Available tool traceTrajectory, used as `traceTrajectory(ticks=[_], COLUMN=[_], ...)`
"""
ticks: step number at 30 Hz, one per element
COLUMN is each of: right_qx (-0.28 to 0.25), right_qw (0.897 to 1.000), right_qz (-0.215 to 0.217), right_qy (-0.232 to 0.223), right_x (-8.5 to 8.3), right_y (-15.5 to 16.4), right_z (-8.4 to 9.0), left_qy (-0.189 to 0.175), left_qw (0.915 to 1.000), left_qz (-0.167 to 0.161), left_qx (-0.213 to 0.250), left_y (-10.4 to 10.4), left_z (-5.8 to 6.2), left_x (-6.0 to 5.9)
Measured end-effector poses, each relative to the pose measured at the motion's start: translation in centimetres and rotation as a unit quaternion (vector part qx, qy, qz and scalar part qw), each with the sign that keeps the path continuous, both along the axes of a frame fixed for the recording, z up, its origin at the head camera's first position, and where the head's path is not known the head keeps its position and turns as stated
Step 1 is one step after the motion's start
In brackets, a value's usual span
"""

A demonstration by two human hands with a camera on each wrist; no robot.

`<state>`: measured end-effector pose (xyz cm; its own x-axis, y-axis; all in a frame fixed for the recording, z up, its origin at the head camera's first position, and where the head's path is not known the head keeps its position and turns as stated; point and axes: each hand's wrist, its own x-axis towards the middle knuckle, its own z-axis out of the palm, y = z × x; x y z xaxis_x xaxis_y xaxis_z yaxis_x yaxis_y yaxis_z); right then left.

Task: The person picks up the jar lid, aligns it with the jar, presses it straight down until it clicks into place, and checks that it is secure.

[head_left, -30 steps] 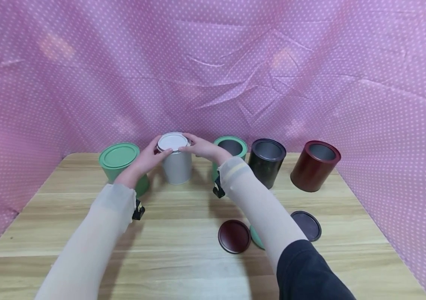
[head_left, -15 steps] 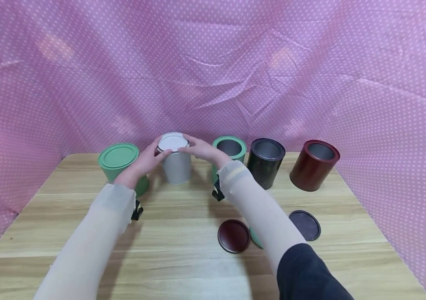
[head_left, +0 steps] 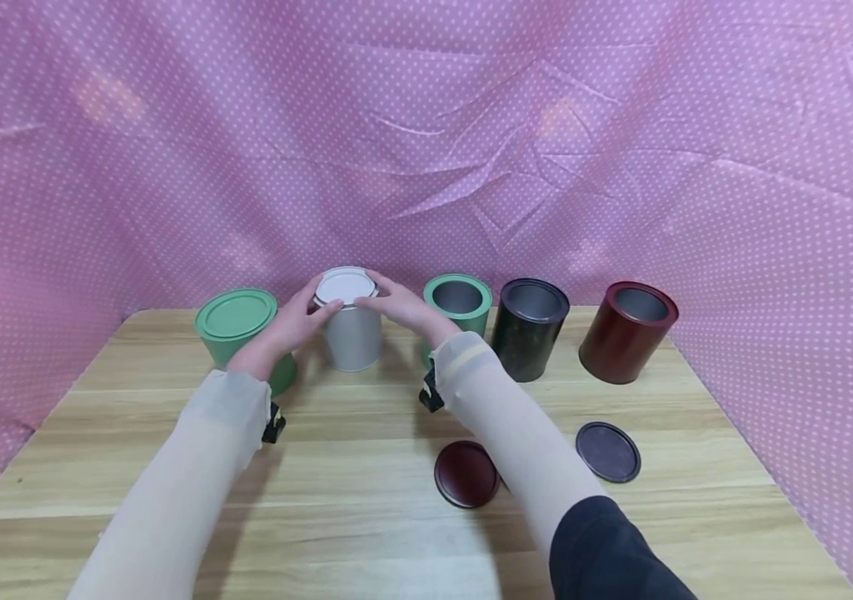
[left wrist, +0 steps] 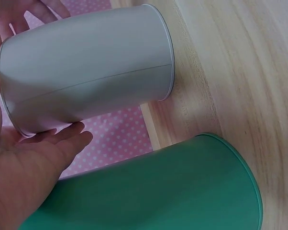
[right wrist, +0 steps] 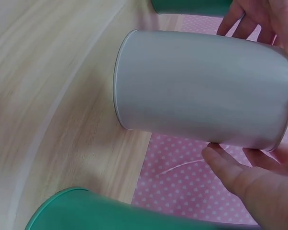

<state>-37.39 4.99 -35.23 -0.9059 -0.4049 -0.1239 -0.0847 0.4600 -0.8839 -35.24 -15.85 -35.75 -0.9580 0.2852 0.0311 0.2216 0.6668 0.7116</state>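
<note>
A white can [head_left: 353,340] stands upright on the wooden table, its white lid [head_left: 346,285] on top. My left hand [head_left: 290,323] holds the can's top from the left, thumb at the near rim and fingers along the side. From the right, my right hand [head_left: 407,307] grips the same rim, thumb in front and fingers behind. In the left wrist view, the left fingers [left wrist: 70,141] reach along the can's side near its top. The right wrist view has the right fingers [right wrist: 225,165] against the opposite side.
A lidded green can [head_left: 236,317] stands left, partly behind my left wrist. To the right are an open green can [head_left: 459,298], an open black can [head_left: 531,337] and an open dark red can [head_left: 627,337]. A dark red lid [head_left: 467,474] and a black lid [head_left: 608,452] lie nearer.
My right forearm has dropped slightly and shifted left, covering the green lid that showed beside the dark red one. Both hands stay at the white can's top; the can stands where it was.
</note>
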Motion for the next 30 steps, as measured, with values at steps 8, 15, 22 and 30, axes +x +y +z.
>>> traceTrajectory(ticks=[8,15,22,30], right_qx=[0.027,0.034,0.047,0.042], right_qw=[0.999,0.999,0.999,0.999], right_qz=[-0.003,0.001,0.007,0.006], right_qy=[0.023,0.032,0.028,0.025], right_x=[0.1,0.4,0.0,-0.3], right_y=[0.0,0.0,-0.1,-0.4], right_z=[-0.3,-0.3,-0.2,0.0], left_qy=[-0.007,-0.02,-0.019,-0.018], left_qw=[0.9999,0.9997,0.9997,0.9992], left_qz=[0.007,0.01,0.007,0.005], left_qx=[-0.002,-0.008,-0.013,-0.034], left_y=[0.1,0.4,0.3,0.2], left_z=[-0.2,0.1,0.1,0.4], left_x=[0.2,0.3,-0.3,-0.8])
